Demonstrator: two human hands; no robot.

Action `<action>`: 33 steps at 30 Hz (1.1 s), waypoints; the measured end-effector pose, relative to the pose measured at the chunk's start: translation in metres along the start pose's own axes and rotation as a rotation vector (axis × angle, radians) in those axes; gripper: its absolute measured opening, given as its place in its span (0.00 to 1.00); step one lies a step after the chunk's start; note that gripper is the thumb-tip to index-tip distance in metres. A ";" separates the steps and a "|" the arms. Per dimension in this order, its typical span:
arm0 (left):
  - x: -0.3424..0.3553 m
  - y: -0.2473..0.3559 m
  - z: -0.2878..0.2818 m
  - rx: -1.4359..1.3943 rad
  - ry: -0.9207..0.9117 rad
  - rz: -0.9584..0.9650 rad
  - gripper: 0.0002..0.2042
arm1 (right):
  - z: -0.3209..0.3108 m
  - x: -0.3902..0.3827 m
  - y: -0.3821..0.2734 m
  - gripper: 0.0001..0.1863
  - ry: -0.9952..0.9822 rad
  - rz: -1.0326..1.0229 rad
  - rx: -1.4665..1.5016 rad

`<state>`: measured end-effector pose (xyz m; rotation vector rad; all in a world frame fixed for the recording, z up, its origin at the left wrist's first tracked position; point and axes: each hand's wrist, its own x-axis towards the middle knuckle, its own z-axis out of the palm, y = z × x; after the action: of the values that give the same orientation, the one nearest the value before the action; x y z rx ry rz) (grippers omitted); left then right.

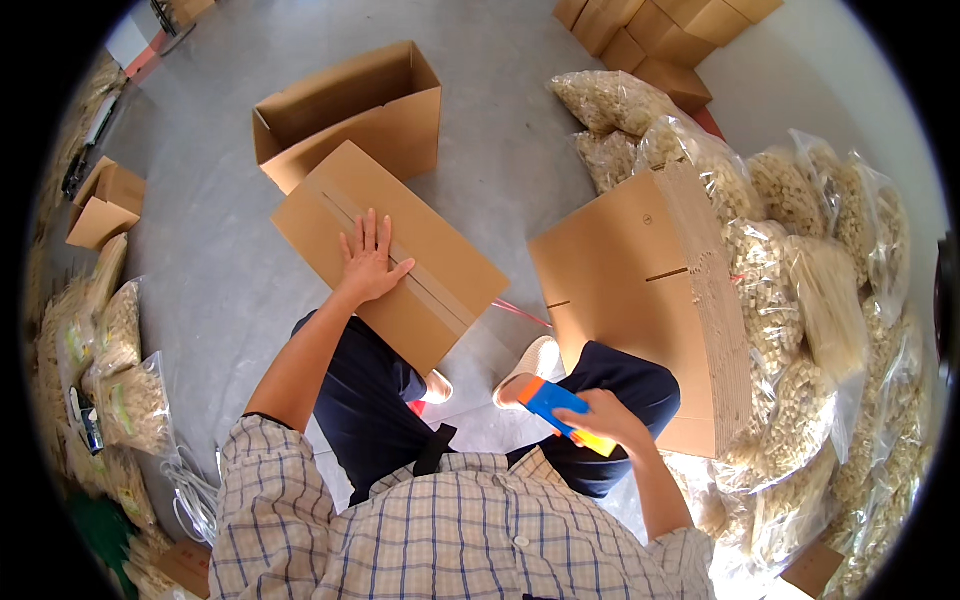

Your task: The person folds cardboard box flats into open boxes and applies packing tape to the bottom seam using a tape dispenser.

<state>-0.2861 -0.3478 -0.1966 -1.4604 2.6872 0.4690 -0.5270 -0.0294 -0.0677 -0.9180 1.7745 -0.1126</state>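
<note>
My left hand (372, 268) lies palm down with fingers spread on the taped top of a closed cardboard box (450, 280), which rests against my left knee. My right hand (598, 418) grips a blue, orange and yellow hand tool (550, 402), probably a tape dispenser, over my right thigh. To the right, a stack of flattened cardboard boxes (630, 290) leans beside my right leg. An open, upright cardboard box (395, 135) stands on the floor just beyond the closed one. A thin red strap shows between the closed box and the stack.
Clear plastic bags of pale pieces (810, 330) are heaped along the right wall, with cardboard boxes (670, 35) stacked behind. More filled bags (130, 400) lie at the left, near a small open box (105, 205) and a coiled white cord (190, 495). Grey floor (220, 250) lies between them.
</note>
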 end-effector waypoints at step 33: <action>-0.030 -0.074 -0.107 -0.752 0.527 -0.378 0.15 | 0.002 0.146 -0.010 0.23 0.757 -0.335 1.300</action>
<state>-0.1972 -0.3920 -0.1065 -2.5292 2.5691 1.3176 -0.5376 -0.1277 -0.1760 -0.1463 1.6412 -1.7764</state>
